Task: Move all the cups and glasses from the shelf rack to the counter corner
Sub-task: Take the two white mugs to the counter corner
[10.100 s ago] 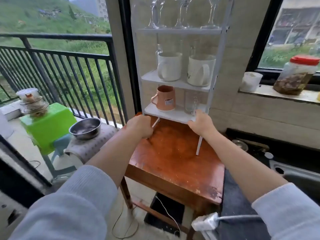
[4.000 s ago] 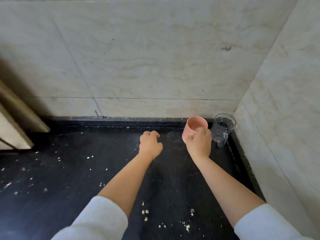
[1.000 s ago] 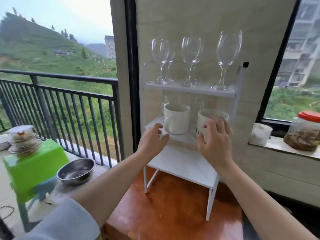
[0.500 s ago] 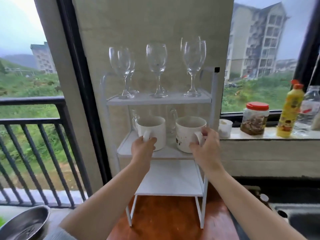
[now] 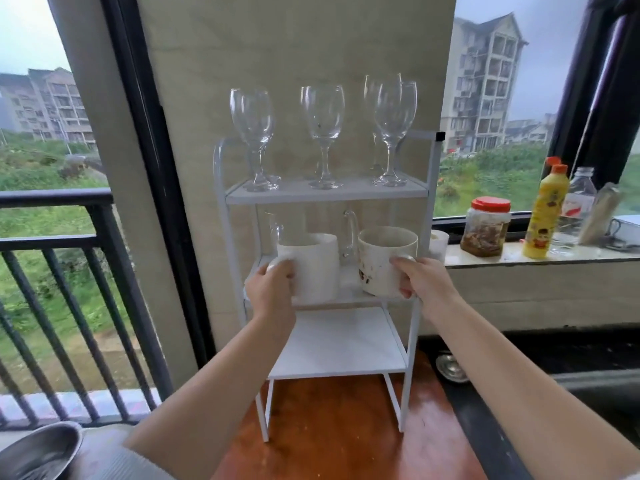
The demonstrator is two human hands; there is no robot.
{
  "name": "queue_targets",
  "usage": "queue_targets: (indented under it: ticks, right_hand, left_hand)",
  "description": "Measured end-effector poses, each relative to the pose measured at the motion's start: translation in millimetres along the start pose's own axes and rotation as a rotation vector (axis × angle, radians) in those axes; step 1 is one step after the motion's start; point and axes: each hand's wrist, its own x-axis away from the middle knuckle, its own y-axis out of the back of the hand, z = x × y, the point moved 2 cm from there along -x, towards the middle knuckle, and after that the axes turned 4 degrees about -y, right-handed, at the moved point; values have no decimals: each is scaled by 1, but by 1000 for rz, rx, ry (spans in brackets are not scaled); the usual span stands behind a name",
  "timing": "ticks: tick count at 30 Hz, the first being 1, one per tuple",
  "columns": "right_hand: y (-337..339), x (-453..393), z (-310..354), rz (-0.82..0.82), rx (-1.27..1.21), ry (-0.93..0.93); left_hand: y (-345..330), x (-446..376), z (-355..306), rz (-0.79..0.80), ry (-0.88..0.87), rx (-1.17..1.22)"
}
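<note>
Rack: white shelf rack (image 5: 431, 216) on wooden table (image 5: 329, 441).
Top shelf: wine glasses (image 5: 323, 133).
Middle shelf: two mugs (image 5: 320, 268).

Mug handles (image 5: 277, 265) hidden by fingers

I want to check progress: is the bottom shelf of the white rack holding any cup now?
No, the bottom shelf of the white rack shows only its bare white surface.

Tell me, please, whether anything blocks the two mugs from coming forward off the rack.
Nothing visible does: the left hand grips the plain mug, the right hand the stained mug, both at the middle shelf's open front.
</note>
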Motion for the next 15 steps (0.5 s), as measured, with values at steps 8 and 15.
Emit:
queue_targets:
  ticks: [8, 15]
  right_hand:
    - [35, 45, 3, -131, -137, -11]
    - [105, 99, -20, -334, -206, -45]
  left_hand:
    - [3, 20, -29, 270, -150, 75]
    - [-50, 64, 9, 410, 10, 80]
